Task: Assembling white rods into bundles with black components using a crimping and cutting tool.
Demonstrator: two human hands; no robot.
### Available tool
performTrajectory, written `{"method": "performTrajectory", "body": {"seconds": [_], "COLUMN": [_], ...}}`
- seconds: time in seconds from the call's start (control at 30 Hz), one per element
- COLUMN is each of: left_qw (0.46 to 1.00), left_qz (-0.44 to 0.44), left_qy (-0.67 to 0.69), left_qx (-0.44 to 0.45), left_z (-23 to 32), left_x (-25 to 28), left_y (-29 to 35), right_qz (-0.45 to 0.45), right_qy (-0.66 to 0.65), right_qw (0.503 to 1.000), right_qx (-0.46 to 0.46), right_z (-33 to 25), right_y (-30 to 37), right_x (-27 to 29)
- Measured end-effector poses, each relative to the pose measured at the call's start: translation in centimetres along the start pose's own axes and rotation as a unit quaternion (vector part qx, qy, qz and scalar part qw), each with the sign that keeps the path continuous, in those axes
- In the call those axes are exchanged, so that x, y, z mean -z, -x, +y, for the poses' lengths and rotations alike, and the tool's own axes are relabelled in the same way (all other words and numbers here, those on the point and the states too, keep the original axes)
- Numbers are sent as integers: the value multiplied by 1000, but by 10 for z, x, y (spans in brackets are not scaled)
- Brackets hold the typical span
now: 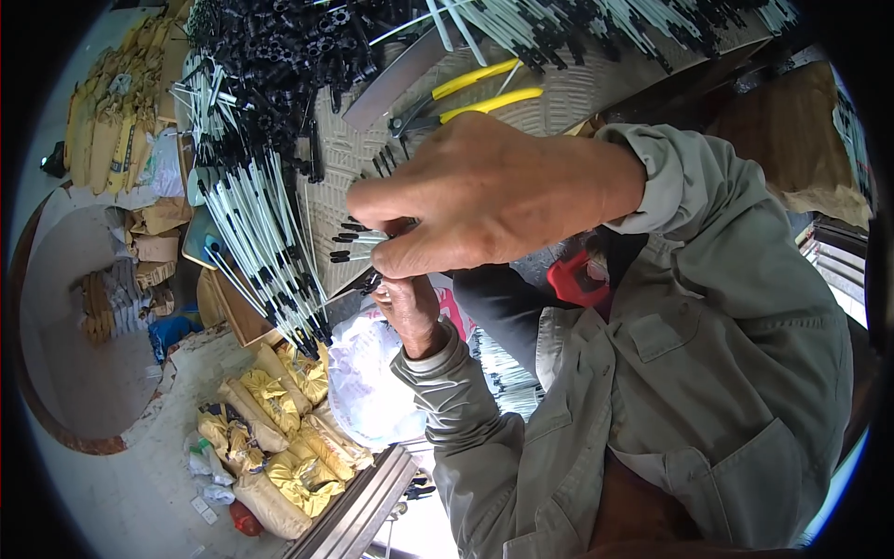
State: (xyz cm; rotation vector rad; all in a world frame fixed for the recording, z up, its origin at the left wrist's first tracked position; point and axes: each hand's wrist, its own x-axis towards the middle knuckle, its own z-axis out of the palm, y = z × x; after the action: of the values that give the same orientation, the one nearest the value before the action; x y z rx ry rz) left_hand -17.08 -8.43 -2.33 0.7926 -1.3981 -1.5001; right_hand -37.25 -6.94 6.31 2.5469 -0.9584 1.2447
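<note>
My right hand (475,200) reaches in from the right over the table, its fingers curled. What its fingertips hold, if anything, is hidden. Just below them is my left hand (408,306), closed at the fingertips on a small black piece (371,282). Thin white rods with black tips (352,256) stick out beside my right fingers; whether the hand holds them or they lie beneath it, I cannot tell. Beyond that hand, yellow-handled pliers (480,79) lie on the patterned tabletop (549,98).
White rods with black ends (265,242) hang over the table's left side. A heap of black parts (279,65) lies at the far left, more white rods (559,23) at the far edge. Below left are a clear plastic bag (372,382) and yellow-brown wrapped packages (279,419).
</note>
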Motion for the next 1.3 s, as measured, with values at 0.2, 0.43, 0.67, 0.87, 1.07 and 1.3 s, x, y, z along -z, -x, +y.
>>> {"method": "performTrajectory", "body": {"seconds": [0.2, 0.43, 0.67, 0.87, 1.07, 1.3], "left_qw": [993, 993, 995, 999, 1000, 993], "left_qz": [13, 27, 35, -1, 18, 66], "left_qy": [110, 109, 86, -39, -23, -65], "left_qx": [-44, -35, -40, -8, 1, -74], "left_z": [2, -2, 0, -7, -13, -10], "left_x": [-8, -2, -9, 11, 15, 6], "left_y": [-2, -1, -1, 0, 0, -2], "right_qz": [5, 22, 28, 34, 43, 29], "right_qy": [2, -18, 3, -20, -44, -27], "right_qw": [1000, 1000, 1000, 999, 997, 999], "right_qx": [-4, 10, -6, -17, -36, 32], "right_z": [-2, -2, -4, -6, -7, 1], "right_y": [-1, -1, 4, 3, 5, 0], "right_x": [6, 1, -4, -7, -12, -14]}}
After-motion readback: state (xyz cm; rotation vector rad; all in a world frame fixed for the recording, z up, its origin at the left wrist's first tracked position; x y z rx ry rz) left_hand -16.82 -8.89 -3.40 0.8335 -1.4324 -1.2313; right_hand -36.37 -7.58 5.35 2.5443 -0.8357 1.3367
